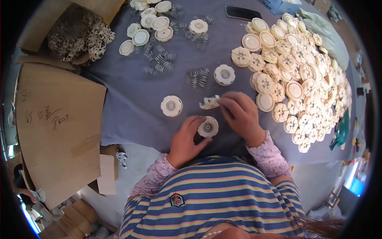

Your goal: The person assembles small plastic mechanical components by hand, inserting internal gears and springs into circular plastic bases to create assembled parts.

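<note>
My left hand [186, 140] is closed round the side of a round cream plastic cap [208, 127] near the table's front edge. Just above and right of it, my right hand [240, 116] pinches a small cream plastic clip piece [209, 102], held apart from the cap. Two similar caps with a hollow centre lie close by: a left cap [172, 106] and a far cap [225, 75]. Between them and farther back is a small bunch of metal coil springs [197, 77]. Neither of those caps is touched by a hand.
A large heap of cream round parts [294, 71] covers the table's right side. More caps [160, 24] and loose springs [161, 59] lie at the back left. A dark phone [242, 13] rests at the back. Cardboard boxes [59, 131] stand left, one holding small clip pieces [85, 34].
</note>
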Demonstrator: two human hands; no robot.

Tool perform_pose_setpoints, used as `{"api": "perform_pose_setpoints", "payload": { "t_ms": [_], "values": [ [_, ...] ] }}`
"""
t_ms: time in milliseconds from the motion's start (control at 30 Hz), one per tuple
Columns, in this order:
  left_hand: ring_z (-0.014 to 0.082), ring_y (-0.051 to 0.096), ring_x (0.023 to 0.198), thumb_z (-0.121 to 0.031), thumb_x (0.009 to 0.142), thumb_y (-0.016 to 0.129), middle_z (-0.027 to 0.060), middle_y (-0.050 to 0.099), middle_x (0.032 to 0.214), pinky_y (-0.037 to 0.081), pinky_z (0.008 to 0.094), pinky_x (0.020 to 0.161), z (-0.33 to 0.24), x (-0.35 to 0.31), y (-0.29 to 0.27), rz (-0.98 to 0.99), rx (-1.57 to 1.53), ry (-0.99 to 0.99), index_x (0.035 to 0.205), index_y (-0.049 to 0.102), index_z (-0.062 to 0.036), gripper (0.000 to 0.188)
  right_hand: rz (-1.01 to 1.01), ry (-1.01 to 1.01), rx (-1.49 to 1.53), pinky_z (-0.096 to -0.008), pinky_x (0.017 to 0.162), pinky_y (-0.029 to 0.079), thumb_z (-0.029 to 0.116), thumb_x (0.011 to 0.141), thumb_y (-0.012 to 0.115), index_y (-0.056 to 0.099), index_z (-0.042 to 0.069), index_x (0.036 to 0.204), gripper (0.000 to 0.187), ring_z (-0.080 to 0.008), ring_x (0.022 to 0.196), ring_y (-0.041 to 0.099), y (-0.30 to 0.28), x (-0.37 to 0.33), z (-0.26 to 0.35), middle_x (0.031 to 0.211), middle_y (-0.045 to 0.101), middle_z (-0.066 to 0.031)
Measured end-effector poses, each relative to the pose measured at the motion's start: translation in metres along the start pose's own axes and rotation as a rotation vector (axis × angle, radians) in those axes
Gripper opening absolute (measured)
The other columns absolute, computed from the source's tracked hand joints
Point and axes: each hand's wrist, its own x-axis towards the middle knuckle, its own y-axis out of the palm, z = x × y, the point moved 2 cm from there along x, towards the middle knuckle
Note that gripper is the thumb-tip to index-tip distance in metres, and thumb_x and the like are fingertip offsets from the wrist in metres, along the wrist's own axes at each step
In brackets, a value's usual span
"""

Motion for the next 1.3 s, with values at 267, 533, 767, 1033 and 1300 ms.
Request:
{"api": "perform_pose_setpoints", "payload": {
  "t_ms": [267,533,767,1033,1300],
  "values": [
    [0.0333,0.068,0.117,-0.019,0.079,0.091,0.0143,0.062,0.134,0.058,0.0405,0.094,0.000,0.007,0.000,0.059,-0.033,0.047,0.135,0.066,-0.0080,0.062,0.333,0.067,0.098,-0.0435,0.098,0.053,0.014,0.080,0.085,0.071,0.008,0.117,0.040,-0.0305,0.111,0.064,-0.039,-0.035,-0.006,0.114,0.069,-0.0090],
    [0.0346,0.067,0.117,-0.024,0.079,0.090,0.0144,0.062,0.135,0.058,0.0411,0.093,-0.006,0.000,-0.003,0.117,0.020,0.004,0.138,0.065,-0.0082,0.066,0.488,0.259,0.092,-0.0425,0.095,0.055,0.012,0.079,0.087,0.062,0.005,0.140,0.066,-0.0333,0.109,0.066,-0.019,-0.004,-0.021,0.122,0.065,-0.0108],
    [0.0337,0.069,0.112,-0.022,0.078,0.091,0.0155,0.062,0.137,0.058,0.0396,0.091,-0.001,-0.003,0.002,0.113,-0.052,0.000,0.141,0.061,-0.0068,0.071,0.403,0.437,0.226,-0.0385,0.083,0.057,0.012,0.078,0.089,0.062,0.007,0.138,0.067,-0.0288,0.099,0.068,-0.033,-0.006,-0.022,0.116,0.062,-0.0118],
    [0.0133,0.068,0.090,-0.010,0.077,0.092,0.0115,0.058,0.142,0.059,0.0274,0.076,-0.003,-0.005,-0.007,0.204,-0.351,-0.251,0.148,0.056,-0.0063,0.080,0.441,0.434,0.395,-0.0319,0.080,0.054,0.014,0.076,0.093,0.065,0.007,0.137,0.067,-0.0197,0.090,0.061,-0.046,-0.031,0.015,0.124,0.063,-0.0083],
    [0.0122,0.068,0.092,-0.012,0.092,0.082,0.0113,0.056,0.141,0.058,0.0256,0.078,0.007,-0.013,-0.001,0.123,-0.496,-0.241,0.147,0.056,-0.0012,0.063,0.521,0.349,0.370,-0.0408,0.088,0.061,0.019,0.081,0.089,0.063,0.005,0.137,0.064,-0.0346,0.106,0.071,-0.015,-0.042,0.027,0.131,0.061,-0.0142]
  ]
}}
